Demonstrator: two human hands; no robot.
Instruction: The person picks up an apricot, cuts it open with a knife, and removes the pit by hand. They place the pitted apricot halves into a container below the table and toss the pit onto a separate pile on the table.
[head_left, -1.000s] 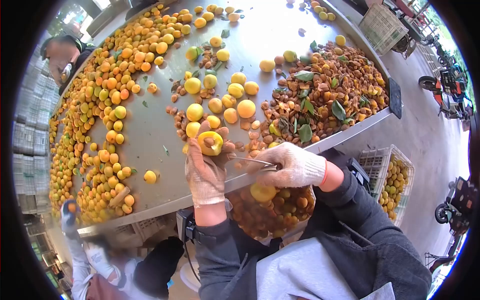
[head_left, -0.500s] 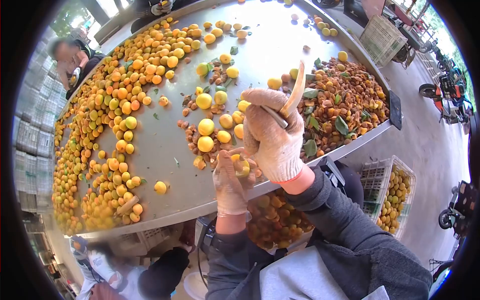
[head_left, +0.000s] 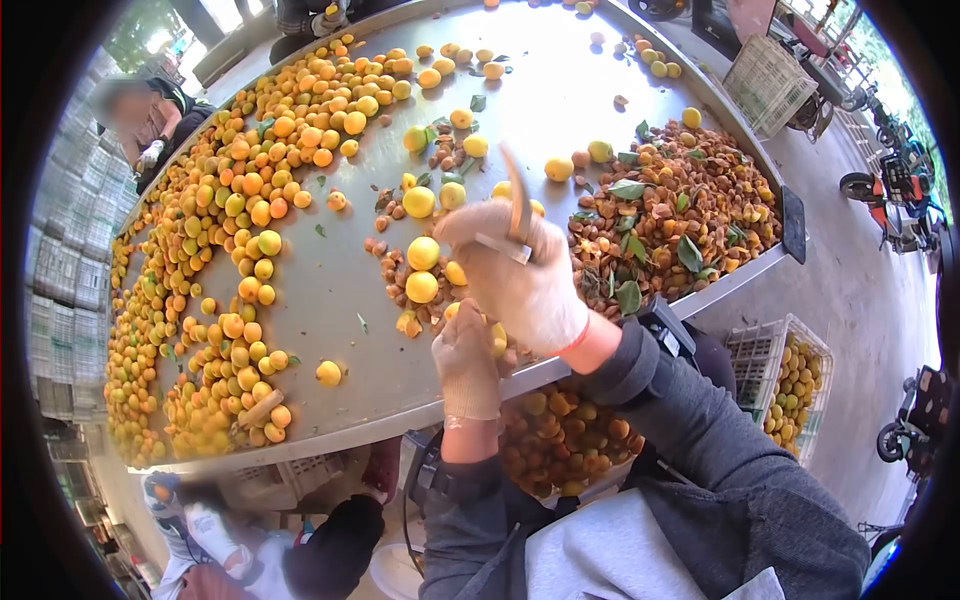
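Note:
My left hand (head_left: 467, 365), in a pale glove, is closed around a yellow apricot (head_left: 499, 341) near the table's front edge. Just above and to the right, my gloved right hand (head_left: 528, 285) grips a small knife (head_left: 519, 200); its curved, wood-coloured handle sticks up, and a short metal part shows by the fingers. The knife's working end is hidden behind the right hand. Beyond my hands lie loose yellow apricots (head_left: 422, 287) among brown apricot stones (head_left: 388, 268).
A metal table (head_left: 340, 270) carries a long apricot heap (head_left: 240, 205) at left and brown stones and scraps (head_left: 690, 205) with leaves at right. Below its edge sits a container of apricots (head_left: 560, 445). A white crate (head_left: 755, 365) stands at right. Co-workers (head_left: 150, 125) sit around the table.
My right hand has moved left and down toward my left hand, and the knife handle has swung to lean left. My left hand now hides more of the apricot.

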